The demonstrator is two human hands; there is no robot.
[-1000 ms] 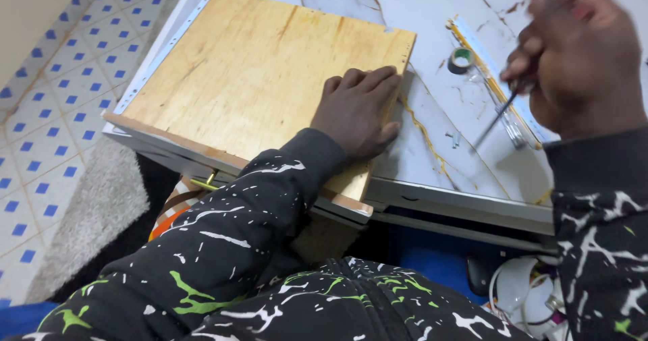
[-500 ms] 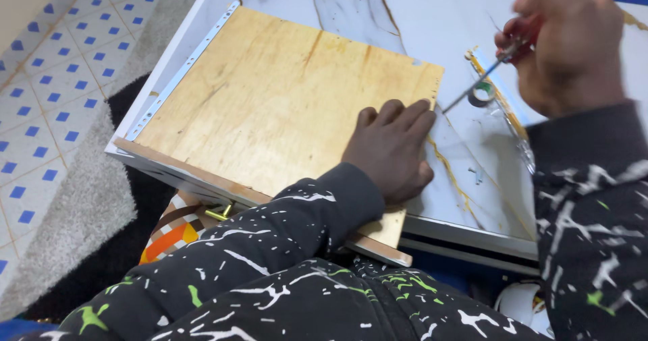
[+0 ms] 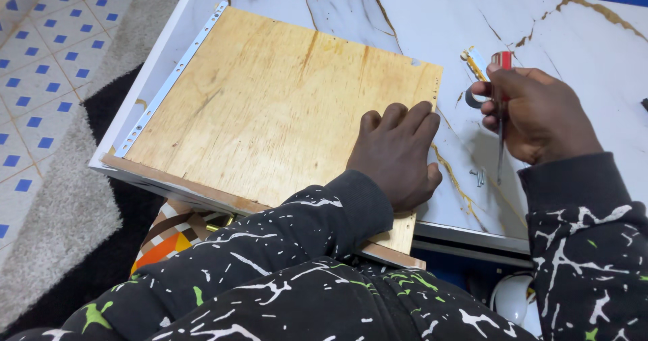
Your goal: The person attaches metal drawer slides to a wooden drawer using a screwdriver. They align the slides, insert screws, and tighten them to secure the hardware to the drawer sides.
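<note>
The left hand [image 3: 397, 153] lies flat, fingers spread, on the right edge of the plywood board [image 3: 270, 108], gripping nothing; the board rests on the marbled white tabletop [image 3: 418, 17], its near edge overhanging; a white perforated strip [image 3: 169, 81] runs along its left side. The right hand [image 3: 540, 115] hovers just right of the board, its grip closed around a red-handled screwdriver [image 3: 501, 105], shaft pointing down; small screws [image 3: 479, 176] lie near its tip.

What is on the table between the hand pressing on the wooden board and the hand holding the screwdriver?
In the head view, between the left hand and the right hand with its screwdriver, only bare marble-patterned tabletop shows; a few small screws lie just below.
</note>
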